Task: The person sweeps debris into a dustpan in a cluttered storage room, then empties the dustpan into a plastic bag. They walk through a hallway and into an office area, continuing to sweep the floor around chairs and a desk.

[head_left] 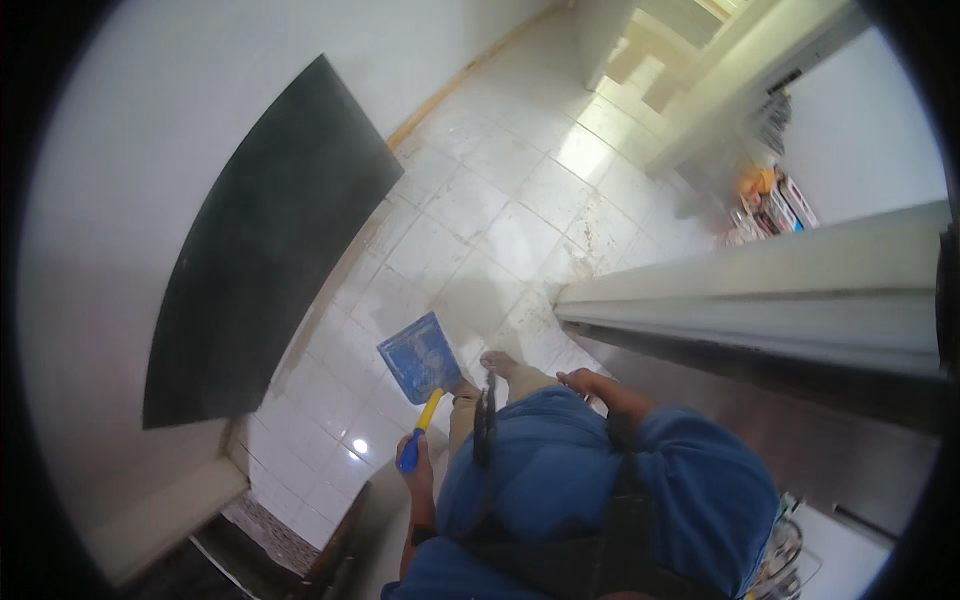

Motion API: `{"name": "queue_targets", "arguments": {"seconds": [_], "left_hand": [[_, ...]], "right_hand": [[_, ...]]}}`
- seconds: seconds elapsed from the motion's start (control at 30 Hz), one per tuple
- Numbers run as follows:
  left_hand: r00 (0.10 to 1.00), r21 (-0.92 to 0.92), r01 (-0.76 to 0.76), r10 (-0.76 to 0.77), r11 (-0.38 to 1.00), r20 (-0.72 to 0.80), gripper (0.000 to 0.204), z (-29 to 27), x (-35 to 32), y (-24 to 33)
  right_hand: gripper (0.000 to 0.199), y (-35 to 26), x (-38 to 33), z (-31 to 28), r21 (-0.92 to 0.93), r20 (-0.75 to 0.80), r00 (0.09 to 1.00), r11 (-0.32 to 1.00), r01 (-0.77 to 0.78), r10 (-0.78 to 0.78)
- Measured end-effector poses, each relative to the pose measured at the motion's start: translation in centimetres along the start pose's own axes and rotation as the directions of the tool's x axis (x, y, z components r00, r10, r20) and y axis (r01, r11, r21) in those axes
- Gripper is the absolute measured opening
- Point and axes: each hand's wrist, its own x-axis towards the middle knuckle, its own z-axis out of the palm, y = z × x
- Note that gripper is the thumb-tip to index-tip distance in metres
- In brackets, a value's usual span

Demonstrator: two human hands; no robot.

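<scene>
A blue dustpan with a yellow and blue handle is in my left hand, whose fingers are closed round the handle's blue end. The pan hangs in front of my left leg, over the white tiled floor; whether it touches the tiles I cannot tell. Dusty marks cover its flat face. Beside my right hip, my right hand hangs with its fingers loosely apart and nothing visible in them. Part of that hand is hidden by my blue shirt.
Along the left wall is a large dark panel. A pale ledge or frame juts in on my right. Beyond it, assorted items are piled up. Brownish debris marks the tiles ahead, with a doorway farther off.
</scene>
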Motion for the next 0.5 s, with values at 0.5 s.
{"name": "queue_targets", "arguments": {"seconds": [0.5], "left_hand": [[0.836,0.014,-0.396,0.354,0.918,0.418,0.024,11.0,19.7,17.6]], "right_hand": [[0.087,-0.7,1.6,-3.2,0.564,-0.169,0.981,0.806,0.178,-0.099]]}}
